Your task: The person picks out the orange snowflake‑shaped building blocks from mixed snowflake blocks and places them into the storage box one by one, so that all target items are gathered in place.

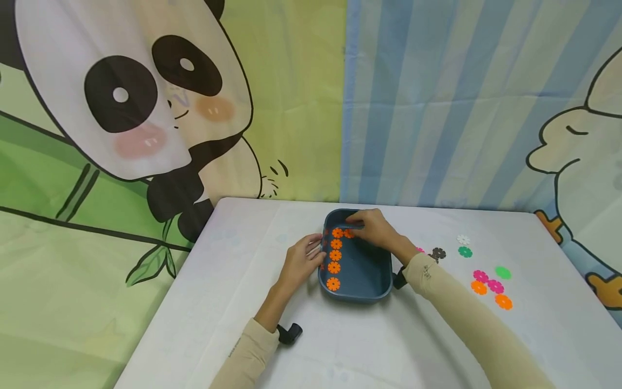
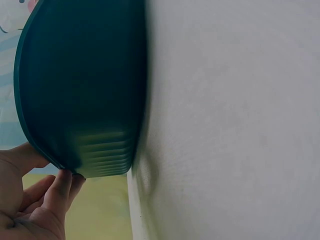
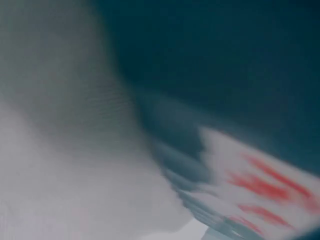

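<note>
A dark blue rectangular tray (image 1: 367, 294) stands on the white table. Along its left side runs a column of orange flower-shaped discs (image 1: 335, 255); another orange disc (image 1: 349, 233) lies to the right of the farthest one. My left hand (image 1: 299, 260) holds the tray's left rim, and the left wrist view shows its fingers (image 2: 60, 187) at the rim. Over the far end of the tray, my right hand (image 1: 376, 228) pinches the edge of that right-hand disc, its fingers partly covering it. The right wrist view is blurred and shows mostly the tray's outer wall (image 3: 210, 65).
Right of the tray lie loose discs: black (image 1: 439, 253), white (image 1: 463, 239), dark green (image 1: 465, 252), light green (image 1: 503, 272), pink (image 1: 495, 286) and orange (image 1: 504, 301). A printed curtain (image 1: 296, 97) hangs behind the table's far edge.
</note>
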A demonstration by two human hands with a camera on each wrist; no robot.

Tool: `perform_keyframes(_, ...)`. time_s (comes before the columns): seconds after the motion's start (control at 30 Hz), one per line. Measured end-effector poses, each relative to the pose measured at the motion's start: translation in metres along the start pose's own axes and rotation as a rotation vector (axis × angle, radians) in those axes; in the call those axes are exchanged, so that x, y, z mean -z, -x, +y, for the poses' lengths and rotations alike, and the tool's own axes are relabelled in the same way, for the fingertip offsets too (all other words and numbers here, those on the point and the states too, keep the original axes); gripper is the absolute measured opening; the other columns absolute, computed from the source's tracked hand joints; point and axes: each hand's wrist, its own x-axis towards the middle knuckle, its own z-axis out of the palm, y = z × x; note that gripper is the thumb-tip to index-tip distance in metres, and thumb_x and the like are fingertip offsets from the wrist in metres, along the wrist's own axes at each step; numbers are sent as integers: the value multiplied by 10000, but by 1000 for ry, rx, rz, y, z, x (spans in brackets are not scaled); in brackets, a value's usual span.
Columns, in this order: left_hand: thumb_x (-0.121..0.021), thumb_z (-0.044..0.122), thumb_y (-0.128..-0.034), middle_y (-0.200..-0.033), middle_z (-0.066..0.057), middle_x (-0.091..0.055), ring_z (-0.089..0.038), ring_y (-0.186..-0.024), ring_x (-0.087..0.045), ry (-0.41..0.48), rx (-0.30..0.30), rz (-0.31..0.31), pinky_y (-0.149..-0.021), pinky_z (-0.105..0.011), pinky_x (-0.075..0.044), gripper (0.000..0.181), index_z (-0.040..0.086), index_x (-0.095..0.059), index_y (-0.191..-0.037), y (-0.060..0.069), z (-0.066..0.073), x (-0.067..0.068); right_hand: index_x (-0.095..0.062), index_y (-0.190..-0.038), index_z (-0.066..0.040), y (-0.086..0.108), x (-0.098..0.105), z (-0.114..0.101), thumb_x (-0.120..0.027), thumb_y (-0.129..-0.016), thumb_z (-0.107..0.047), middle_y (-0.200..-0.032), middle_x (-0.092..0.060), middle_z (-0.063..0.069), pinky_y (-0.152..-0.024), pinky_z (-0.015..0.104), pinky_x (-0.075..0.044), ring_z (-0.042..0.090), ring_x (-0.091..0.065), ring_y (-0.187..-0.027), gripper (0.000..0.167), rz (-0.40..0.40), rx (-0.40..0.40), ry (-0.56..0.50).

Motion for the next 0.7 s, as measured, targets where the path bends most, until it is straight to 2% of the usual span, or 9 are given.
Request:
perform_keyframes(0.17,-699,-50,-860,-1329,-200,-560,-300,-1219,-564,-17,10,6,-943,-290,-524,456,-61,-548,-1290,1,-1,-1,-701,-1146,15,17,25,-2,-780,-808,-11,-1112,-691,166,-801,362,-608,297,-697,-950,348,54,-16,-62)
perform_keyframes(0.27,-702,-42,-862,-1328,-193,-562,-289,-1217,-566,-20,13,9,-936,-267,-523,456,-57,-549,-1292,2,0,-2,-695,-1152,20,35,43,0,-786,-806,-26,-1116,-689,176,-808,420,-602,325,-692,-964,361,78,-28,-59)
perform_keyframes(0.4,-701,-30,-869,-1330,-202,-557,-301,-1221,-562,-12,12,5,-940,-276,-522,452,-53,-550,-1294,2,-1,-2,-691,-1160,18,67,60,3,-790,-806,-38,-1116,-690,181,-809,492,-585,366,-680,-986,373,80,-112,-30)
perform_keyframes(0.53,-699,-43,-866,-1333,-217,-550,-330,-1225,-553,14,6,8,-950,-331,-524,453,-58,-548,-1293,2,-1,-1,-703,-1155,-20,99,69,6,-797,-808,-66,-1118,-690,173,-768,456,-603,358,-678,-1002,363,65,-209,4)
perform_keyframes(0.7,-700,-45,-863,-1334,-191,-558,-302,-1218,-564,-2,5,8,-929,-278,-529,459,-51,-548,-1297,2,-2,-1,-706,-1138,-6,137,72,12,-806,-792,-49,-1093,-698,171,-741,430,-611,352,-689,-967,362,47,-242,3)
